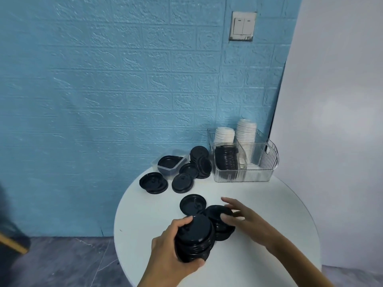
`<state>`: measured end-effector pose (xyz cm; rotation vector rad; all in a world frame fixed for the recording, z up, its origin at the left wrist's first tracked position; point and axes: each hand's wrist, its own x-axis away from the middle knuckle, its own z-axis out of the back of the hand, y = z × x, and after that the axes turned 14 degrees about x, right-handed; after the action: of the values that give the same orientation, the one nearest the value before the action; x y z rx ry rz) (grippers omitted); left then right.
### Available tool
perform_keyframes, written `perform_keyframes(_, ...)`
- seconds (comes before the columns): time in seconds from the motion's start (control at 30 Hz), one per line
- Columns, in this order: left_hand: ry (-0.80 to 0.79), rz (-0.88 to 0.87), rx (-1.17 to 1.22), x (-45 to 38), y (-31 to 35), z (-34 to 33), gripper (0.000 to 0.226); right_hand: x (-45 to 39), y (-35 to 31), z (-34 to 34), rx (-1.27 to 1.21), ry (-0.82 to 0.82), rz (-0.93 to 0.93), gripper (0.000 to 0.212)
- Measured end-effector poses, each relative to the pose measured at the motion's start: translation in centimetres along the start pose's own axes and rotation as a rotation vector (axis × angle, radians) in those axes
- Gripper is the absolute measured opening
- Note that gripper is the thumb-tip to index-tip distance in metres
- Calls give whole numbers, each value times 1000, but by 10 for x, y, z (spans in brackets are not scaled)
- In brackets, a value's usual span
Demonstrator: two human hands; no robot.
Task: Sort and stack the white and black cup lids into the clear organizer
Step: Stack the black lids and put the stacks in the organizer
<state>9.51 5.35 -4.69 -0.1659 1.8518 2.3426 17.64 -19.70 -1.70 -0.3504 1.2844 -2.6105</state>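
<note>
My left hand (174,253) grips a tall stack of black lids (194,237) near the front of the round white table (279,214). My right hand (242,220) reaches in from the right; its thumb and fingers pinch a small pile of black lids (217,212) lying next to the stack. A single black lid (192,204) lies just behind. More black lids (182,183) are scattered at the table's back. The clear organizer (244,175) at the back right holds two stacks of white lids (245,131) and a row of black lids (227,158).
A small clear plastic tub (165,170) with a black lid inside sits at the back left of the table, against the blue brick-pattern wall. A light switch (242,25) is high on the wall. A white wall stands on the right.
</note>
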Motion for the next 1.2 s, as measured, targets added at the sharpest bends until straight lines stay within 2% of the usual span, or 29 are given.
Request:
perform_keyframes(0.07,8,0,5,0,0,0,88,2,-1,-5,-13,-85,79,70)
perform_keyframes(0.1,12,1,5,1,1,0,88,2,-1,-7,30,-80,116,74)
perform_keyframes(0.23,23,-1,10,1,1,0,88,0,-3,-15,265,65,216,58)
perform_keyframes(0.4,26,1,9,1,2,1,88,4,1,-18,459,118,245,70)
perform_keyframes(0.53,25,0,6,0,1,1,87,6,4,-26,587,227,248,65)
perform_keyframes(0.73,17,2,-16,1,4,1,86,9,14,-29,522,331,275,59)
perform_keyframes(0.93,33,-12,-16,4,6,-1,85,20,-17,2,221,467,295,58)
perform_keyframes(1.0,43,-24,-21,5,8,-2,86,26,-42,7,140,452,369,57)
perform_keyframes(1.1,62,-34,10,6,11,-2,90,35,-67,-3,96,343,442,56)
perform_keyframes(1.2,53,4,54,4,10,-1,82,39,-74,-20,100,283,457,55)
